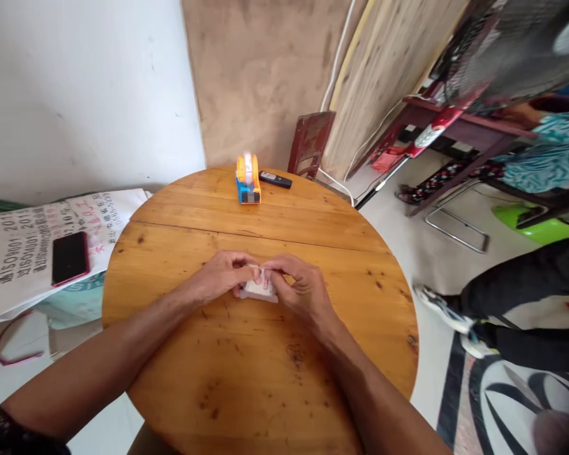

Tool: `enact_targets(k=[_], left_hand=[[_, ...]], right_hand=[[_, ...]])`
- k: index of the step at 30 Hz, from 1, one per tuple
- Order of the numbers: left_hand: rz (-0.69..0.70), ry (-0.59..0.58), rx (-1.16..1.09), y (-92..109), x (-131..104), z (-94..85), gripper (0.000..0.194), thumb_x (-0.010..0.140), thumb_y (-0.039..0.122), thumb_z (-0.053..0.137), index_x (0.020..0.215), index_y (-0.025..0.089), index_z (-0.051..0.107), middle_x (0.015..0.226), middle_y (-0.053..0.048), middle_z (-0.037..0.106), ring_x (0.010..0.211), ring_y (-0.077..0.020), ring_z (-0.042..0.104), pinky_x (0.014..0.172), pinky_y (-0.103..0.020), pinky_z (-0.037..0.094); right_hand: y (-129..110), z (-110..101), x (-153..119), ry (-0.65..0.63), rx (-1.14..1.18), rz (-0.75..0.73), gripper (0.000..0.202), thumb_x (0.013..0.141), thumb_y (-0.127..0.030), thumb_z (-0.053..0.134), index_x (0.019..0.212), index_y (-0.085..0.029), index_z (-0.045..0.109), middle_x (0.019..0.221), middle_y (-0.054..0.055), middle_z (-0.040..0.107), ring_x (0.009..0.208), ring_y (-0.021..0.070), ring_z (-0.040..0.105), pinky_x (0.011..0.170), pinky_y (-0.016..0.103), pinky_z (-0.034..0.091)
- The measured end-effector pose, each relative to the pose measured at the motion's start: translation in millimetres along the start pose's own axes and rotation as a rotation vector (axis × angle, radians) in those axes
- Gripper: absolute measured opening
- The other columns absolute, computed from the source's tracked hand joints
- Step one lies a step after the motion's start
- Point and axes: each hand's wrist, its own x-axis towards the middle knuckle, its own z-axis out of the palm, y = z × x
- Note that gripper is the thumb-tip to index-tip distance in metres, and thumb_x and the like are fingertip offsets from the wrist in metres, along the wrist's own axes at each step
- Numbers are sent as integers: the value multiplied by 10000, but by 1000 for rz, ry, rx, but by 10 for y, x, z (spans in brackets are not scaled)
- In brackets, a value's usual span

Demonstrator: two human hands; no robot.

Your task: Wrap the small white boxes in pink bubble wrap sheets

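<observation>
A small white packet with red print (262, 288), perhaps a little box, is between my two hands, low over the middle of the round wooden table (246, 366). From the left, my left hand (220, 275) grips it, thumb on its top and fingers partly hidden behind. My right hand (301, 287) closes on the opposite side, with thumb and fingertips pinched at its upper right edge. Farther back on the table stands an orange and blue tape dispenser (248, 183). Beside it lies a slim black object (275, 179), which looks like a remote control.
Left of the table, a dark phone with a red edge (70, 258) lies on printed white sacks (19, 265). A dark red chair (312, 142) stands behind. On the right are a fan (512, 57), a seated person in patterned clothes (557, 151) and another person's dark-trousered legs (526, 297).
</observation>
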Motion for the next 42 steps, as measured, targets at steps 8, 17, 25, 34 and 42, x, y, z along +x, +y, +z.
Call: enact_targets(k=[8,17,25,34,42], left_hand=[[-38,27,-21,-1,25,-45,350,714,376,665,940,112,703,686,-21,672,504,-102,566,511,-234,479],[2,59,16,48,7,-20,290,713,374,650,850,125,706,552,36,570,461,-74,432,453,-210,320],[10,62,21,8,6,-24,257,752,360,660,867,133,699,652,20,633,546,-90,497,528,-220,362],[68,40,7,-45,30,-43,257,779,346,657,931,150,721,782,-6,690,671,-123,573,635,-241,426],[89,30,-25,-47,42,-41,251,770,338,671,933,156,728,763,4,681,670,-115,557,628,-233,418]], right_hand=[[-21,-58,-9,-51,-74,-55,230,843,-96,561,910,-220,742,899,39,735,814,153,691,723,245,520],[-69,-25,-26,-22,-447,-178,139,866,-175,620,852,-218,751,883,56,714,811,184,621,738,304,430],[-157,-132,-28,-151,-507,-180,175,902,-120,563,890,-224,703,886,22,735,838,168,640,1008,388,309],[-214,-148,-23,-177,-550,-220,148,906,-160,574,876,-211,709,902,30,727,832,182,620,958,391,340],[-205,-152,-13,-179,-580,-243,147,916,-162,572,847,-218,689,861,17,737,847,182,605,976,400,315]])
